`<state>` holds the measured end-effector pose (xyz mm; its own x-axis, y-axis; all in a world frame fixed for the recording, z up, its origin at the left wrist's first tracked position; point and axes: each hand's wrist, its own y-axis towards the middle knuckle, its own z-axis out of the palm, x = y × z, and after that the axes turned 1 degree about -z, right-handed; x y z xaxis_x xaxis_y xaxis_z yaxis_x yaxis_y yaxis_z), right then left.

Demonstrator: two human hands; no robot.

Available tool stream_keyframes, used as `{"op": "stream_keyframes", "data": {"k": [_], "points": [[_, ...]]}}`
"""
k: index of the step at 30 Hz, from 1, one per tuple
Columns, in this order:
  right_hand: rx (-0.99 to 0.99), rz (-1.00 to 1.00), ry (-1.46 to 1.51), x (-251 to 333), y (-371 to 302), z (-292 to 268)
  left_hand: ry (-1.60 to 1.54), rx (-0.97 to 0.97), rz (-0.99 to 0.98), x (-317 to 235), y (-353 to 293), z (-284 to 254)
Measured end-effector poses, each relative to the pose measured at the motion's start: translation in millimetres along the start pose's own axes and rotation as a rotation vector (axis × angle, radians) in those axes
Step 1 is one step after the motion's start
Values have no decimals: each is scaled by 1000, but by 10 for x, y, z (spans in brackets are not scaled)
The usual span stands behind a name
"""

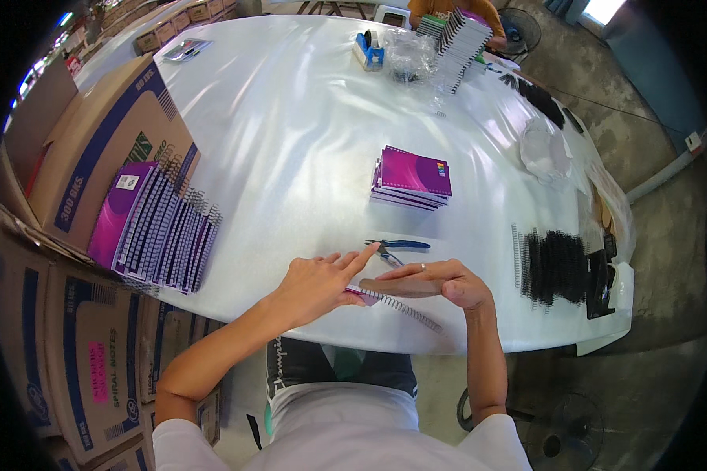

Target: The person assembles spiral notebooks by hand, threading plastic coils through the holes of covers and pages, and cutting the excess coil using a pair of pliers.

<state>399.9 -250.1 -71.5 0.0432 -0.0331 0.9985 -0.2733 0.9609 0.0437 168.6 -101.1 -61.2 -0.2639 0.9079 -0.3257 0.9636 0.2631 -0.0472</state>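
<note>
White short-sleeved shirt [342, 424]; dark bottoms [385, 372], white lettering [278, 363]; 1 ring [423, 268].

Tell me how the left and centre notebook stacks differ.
The left stack is taller than the centre stack. The left stack has protruding coils; the centre stack shows none. The left stack sits beside a carton; the centre stack stands apart. Both show purple covers.
</note>
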Motion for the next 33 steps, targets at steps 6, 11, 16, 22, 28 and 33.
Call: {"op": "stream_keyframes", "data": {"k": [6,11,16,22,28,33], "points": [[-4,-41,60,-55,109,40,39,-44,-13,85,-55,11],[-41,76,-86,-35,240,90,97,-177,20,181,-126,51],[-32,266,-250,-4,372,161,-18,-41,-138,173,-200,7],[20,131,-267,17,434,160,-136,-261,-109,218,-216,52],[56,62,-148,-32,463,98,-734,-424,-218,328,-244,274],[21,25,-70,-107,477,59,-988,-525,-243,396,-234,512]]}}
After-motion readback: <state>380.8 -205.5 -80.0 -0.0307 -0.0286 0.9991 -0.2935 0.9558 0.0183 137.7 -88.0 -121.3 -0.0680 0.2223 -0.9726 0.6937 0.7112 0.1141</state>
